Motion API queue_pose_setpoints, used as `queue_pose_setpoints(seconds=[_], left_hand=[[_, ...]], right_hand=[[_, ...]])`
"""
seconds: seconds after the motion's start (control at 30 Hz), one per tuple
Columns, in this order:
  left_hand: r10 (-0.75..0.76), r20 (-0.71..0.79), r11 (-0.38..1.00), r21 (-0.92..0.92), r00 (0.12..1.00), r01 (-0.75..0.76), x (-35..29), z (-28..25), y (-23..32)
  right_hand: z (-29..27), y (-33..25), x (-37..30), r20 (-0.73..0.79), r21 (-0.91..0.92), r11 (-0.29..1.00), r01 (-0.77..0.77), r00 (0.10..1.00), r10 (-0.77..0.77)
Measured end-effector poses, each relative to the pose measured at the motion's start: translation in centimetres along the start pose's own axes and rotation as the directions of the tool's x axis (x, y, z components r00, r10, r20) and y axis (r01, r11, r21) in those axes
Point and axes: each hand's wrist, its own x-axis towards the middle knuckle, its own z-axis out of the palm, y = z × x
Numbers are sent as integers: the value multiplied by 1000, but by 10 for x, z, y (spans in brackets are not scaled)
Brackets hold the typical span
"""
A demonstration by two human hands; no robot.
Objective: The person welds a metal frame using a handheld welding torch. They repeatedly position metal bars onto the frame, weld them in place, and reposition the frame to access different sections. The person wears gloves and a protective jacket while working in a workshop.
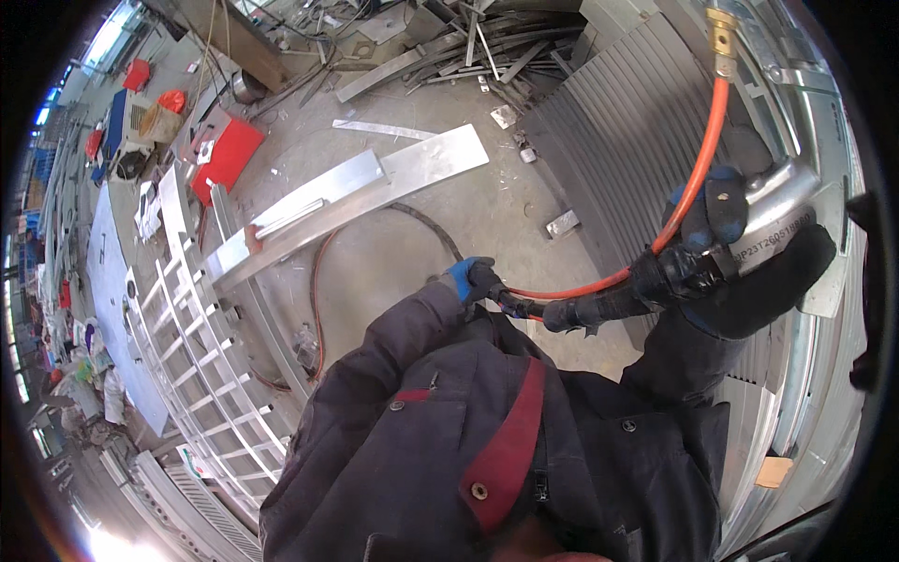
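Observation:
My right hand (716, 215), in a black and blue glove, is closed around a silver metal-bodied power tool (785, 225) at the right. Black tape wraps a thick hose or handle (590, 312) running left from the tool. Its left end meets my left hand (476, 279), also gloved, which is closed on it in front of my jacket. An orange hose (704, 155) curves past my right hand, alongside the taped piece. At the upper right, a brass coupling (721, 39) sits on that hose. The tool's working end is hidden.
Ribbed grey metal panels (618, 140) are stacked behind my hands. Long metal bars (440, 161) lie on supports at left, beside a white metal grid frame (201, 347). A dark hose (421, 217) trails across the floor. Scrap metal (468, 56) is heaped at the back; a red box (228, 157) stands left.

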Motion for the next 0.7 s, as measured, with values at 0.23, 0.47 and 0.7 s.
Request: queue_pose_setpoints(seconds=[0.23, 0.47, 0.7], left_hand=[[-51, 60, 992, 119, 997, 43, 114, 2, 18], [199, 15, 944, 264, 980, -196, 274, 73, 65], [-247, -276, 773, -634, 929, 17, 479, 49, 200]], right_hand=[[-92, -20, 67, -274, -58, 997, -42, 961, 25], [-157, -21, 156, -369, -148, 988, 54, 923, -106], [-207, -33, 264, -334, -157, 987, 24, 939, -76]])
